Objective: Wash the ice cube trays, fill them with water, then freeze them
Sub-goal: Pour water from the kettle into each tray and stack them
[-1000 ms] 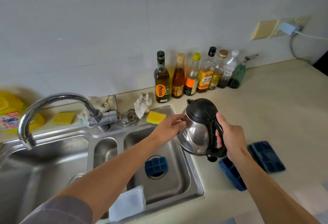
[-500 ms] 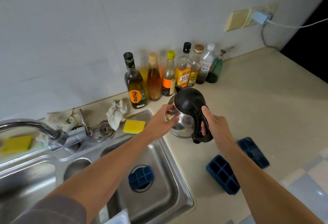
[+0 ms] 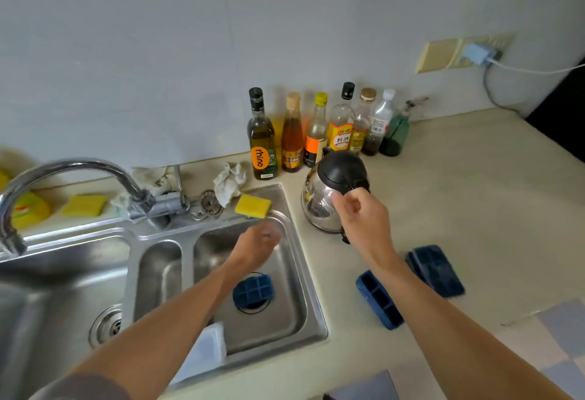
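Observation:
A small blue ice cube tray (image 3: 253,292) lies over the drain of the right sink basin (image 3: 285,320). Two more blue ice cube trays (image 3: 378,298) (image 3: 438,270) rest on the beige counter to the right of the sink. A steel kettle (image 3: 319,203) with a black lid stands on the counter beside the basin. My right hand (image 3: 361,216) is curled around its handle. My left hand (image 3: 258,244) hovers blurred over the right basin, fingers apart and holding nothing.
A row of bottles (image 3: 316,133) lines the wall behind the kettle. A yellow sponge (image 3: 253,206) and a crumpled cloth (image 3: 228,182) sit on the sink's back rim. The tap (image 3: 72,168) arches over the left basin. A white plastic container (image 3: 205,352) leans at the sink's front edge.
The kettle has moved from above the sink's edge to stand on the counter. My left hand has let go of it and dropped left over the basin.

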The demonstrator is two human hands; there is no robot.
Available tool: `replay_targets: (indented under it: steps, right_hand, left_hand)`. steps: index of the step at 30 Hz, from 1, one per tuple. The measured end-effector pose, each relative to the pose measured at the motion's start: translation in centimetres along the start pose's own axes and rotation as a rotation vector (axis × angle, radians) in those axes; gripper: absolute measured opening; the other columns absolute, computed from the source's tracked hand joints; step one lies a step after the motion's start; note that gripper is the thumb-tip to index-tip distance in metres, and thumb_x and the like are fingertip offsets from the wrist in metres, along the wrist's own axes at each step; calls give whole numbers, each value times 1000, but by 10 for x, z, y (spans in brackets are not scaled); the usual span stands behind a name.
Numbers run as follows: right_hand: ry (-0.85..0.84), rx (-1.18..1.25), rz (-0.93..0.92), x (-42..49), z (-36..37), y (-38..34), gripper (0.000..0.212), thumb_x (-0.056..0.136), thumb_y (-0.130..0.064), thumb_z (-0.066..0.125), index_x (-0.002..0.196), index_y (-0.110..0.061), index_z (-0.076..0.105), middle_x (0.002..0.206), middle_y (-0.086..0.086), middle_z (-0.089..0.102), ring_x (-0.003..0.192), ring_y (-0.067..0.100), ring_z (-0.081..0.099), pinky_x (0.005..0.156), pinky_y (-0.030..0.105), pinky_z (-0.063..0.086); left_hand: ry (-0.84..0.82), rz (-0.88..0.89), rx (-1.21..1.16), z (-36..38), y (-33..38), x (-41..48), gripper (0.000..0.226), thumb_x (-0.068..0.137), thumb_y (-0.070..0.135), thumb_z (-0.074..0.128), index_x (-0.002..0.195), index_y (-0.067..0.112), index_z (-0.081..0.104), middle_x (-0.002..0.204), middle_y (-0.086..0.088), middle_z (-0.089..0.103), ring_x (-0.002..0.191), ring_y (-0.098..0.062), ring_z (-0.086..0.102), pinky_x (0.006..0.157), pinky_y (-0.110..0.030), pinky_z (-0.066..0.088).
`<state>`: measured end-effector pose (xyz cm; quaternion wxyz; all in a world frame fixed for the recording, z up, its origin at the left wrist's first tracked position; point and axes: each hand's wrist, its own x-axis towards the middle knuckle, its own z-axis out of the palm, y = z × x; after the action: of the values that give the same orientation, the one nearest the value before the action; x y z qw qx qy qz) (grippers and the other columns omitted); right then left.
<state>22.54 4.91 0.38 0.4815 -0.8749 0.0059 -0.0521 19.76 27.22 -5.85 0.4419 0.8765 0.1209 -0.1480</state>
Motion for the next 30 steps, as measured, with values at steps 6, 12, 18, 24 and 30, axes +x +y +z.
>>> replay_targets:
  steps: [6,12,18,24,30]
  right_hand:
    - [-597,-5,106,-57,69,-1,29,96,-39,63,82,-14,60,76,1,65,72,18,62,71,36,53]
    - [-919,-75,249,-122,142,23,35,99,-30,58,100,5,64,80,9,67,61,16,60,56,29,53]
    - [-1067,-229,185,-160,182,35,37,102,-32,55,114,2,64,80,10,64,63,18,57,53,28,47]
    - [-1073,-315,124,-183,205,32,26,100,-29,58,91,-6,64,75,8,58,62,23,52,59,32,42]
    - [-1022,-339,110,-180,206,26,31,96,-35,62,74,-14,54,65,1,51,57,17,47,57,32,35]
  left_hand:
    - [223,-247,16,-22,-75,-89,21,102,27,55,114,15,67,103,-3,71,96,-22,68,81,-32,55]
    - [397,-481,-10,-34,-153,-163,23,99,23,56,115,11,69,100,-4,69,92,-25,63,80,-30,50]
    - [363,-544,2,-18,-185,-185,36,100,28,57,117,-3,62,116,-23,67,109,-38,62,88,-41,51]
    - [406,-512,-64,-10,-192,-192,37,101,28,57,134,12,61,125,-8,70,113,-24,65,91,-29,48]
    - [507,-491,-66,-25,-187,-180,22,99,23,57,117,16,66,99,2,71,82,-16,60,69,-25,43]
